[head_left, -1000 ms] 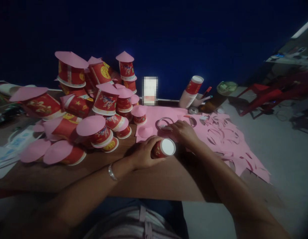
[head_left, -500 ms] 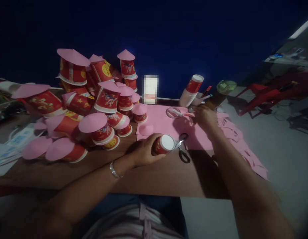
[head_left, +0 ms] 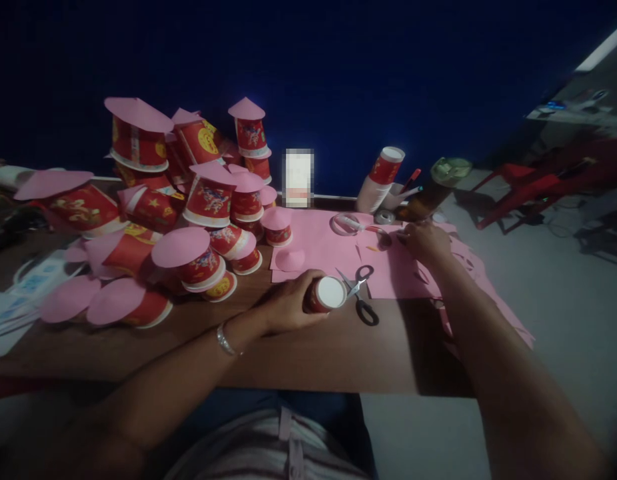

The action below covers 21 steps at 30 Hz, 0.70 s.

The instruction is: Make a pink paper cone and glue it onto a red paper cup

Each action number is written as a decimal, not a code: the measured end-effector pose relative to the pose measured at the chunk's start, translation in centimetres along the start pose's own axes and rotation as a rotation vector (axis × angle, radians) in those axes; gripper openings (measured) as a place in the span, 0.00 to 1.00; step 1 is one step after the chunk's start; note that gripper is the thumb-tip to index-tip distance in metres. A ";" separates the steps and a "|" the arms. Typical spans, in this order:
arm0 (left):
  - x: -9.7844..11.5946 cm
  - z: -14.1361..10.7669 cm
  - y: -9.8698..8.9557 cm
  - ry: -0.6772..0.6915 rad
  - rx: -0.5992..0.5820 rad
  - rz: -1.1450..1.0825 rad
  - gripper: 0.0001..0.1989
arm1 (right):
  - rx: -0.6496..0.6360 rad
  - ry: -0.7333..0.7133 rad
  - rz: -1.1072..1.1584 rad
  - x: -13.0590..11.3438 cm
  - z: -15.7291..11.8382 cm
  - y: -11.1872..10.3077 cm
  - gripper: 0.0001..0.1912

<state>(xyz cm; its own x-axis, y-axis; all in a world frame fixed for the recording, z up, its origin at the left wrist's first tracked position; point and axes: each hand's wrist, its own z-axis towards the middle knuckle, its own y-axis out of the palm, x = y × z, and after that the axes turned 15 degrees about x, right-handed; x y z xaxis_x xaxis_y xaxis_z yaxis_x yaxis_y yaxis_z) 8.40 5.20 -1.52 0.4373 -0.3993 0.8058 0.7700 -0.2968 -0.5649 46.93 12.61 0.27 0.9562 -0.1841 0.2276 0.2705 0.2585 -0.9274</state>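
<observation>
My left hand (head_left: pixel 288 303) is wrapped round a red paper cup (head_left: pixel 330 293), its white round end facing up, just above the table. Black-handled scissors (head_left: pixel 367 313) lie with their blades apart to the right of the cup. Farther right, my right hand (head_left: pixel 426 241) is low over the pink paper (head_left: pixel 398 277), fingers curled together; whatever may be between them cannot be made out. Left of that hand lie a roll of tape (head_left: pixel 344 225) and a small grey roll (head_left: pixel 385 217). A small pink paper cone (head_left: pixel 290 259) rests on the paper.
Many red paper cups with pink cone tops (head_left: pixel 208 193) are piled on the left of the table (head_left: pixel 308 363). At the back stand a stack of cups (head_left: pixel 381 179), a holder with pens (head_left: pixel 399 193) and a dark jar (head_left: pixel 433 190). Pink paper scraps (head_left: pixel 498 310) lie right.
My right hand has moved right and a little toward me, away from the rolls, which now show more. My left hand still holds the cup in nearly the same place.
</observation>
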 end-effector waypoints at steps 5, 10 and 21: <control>-0.2 0.1 0.1 0.051 -0.028 0.003 0.37 | -0.030 -0.052 -0.003 0.1 -0.3 -0.9 0.17; -0.2 0.1 0.1 0.047 -0.020 -0.003 0.35 | 0.005 -0.024 -0.001 0.7 -0.3 -2.0 0.17; 0.2 0.2 0.1 0.031 -0.019 -0.014 0.36 | 0.088 -0.075 0.136 -3.4 -3.1 -3.7 0.19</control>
<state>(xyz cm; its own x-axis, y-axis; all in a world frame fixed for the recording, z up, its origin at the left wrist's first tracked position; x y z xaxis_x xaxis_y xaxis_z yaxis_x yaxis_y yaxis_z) 8.64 5.23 -1.40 0.4117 -0.4220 0.8077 0.7669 -0.3185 -0.5572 42.34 9.36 2.00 0.9894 -0.0714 0.1264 0.1438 0.3590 -0.9222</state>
